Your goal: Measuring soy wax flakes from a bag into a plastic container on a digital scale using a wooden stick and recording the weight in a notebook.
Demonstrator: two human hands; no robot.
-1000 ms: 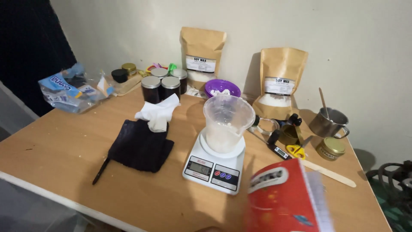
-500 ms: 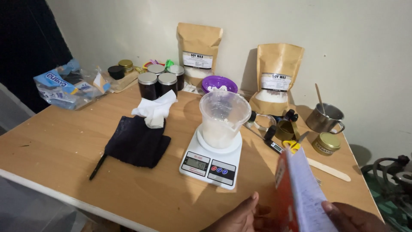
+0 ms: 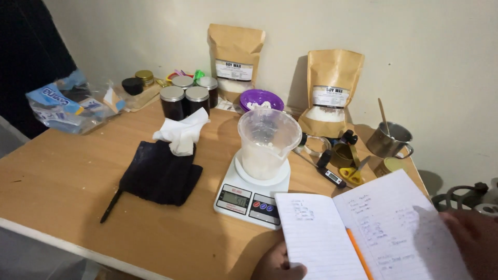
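Nearest the camera, an open lined notebook [image 3: 363,233] is held above the front right corner of the wooden worktop [image 3: 62,181], its pages covered in handwriting and an orange pencil [image 3: 358,254] lying in the fold. The left hand [image 3: 277,262] supports the left page from below at the bottom edge, its grip grasping the notebook. The right hand [image 3: 474,241] rests on the right page at the frame's edge, blurred, its grip also on the notebook.

Just beyond the notebook's left page sits a white digital scale [image 3: 249,199], with a clear plastic measuring jug [image 3: 267,142] standing upright on its platform, holding white flakes in its lower part. To the left of the scale lies a dark folded cloth [image 3: 158,176] with a crumpled white tissue [image 3: 181,132] on its far edge and a thin dark stick [image 3: 111,206] poking out at its near left corner.

Right of the jug lie a black probe thermometer [image 3: 329,171] and yellow-handled scissors [image 3: 355,173]. Farther right stands a metal cup [image 3: 391,140] with a wooden stick in it.

Behind the tissue stand four dark jars with silver lids [image 3: 187,96], and beside them a purple bowl [image 3: 261,100]. Against the wall stand two brown paper pouches [image 3: 236,57], one behind the bowl, the other to its right. A plastic bag [image 3: 70,103] rests at the far left.
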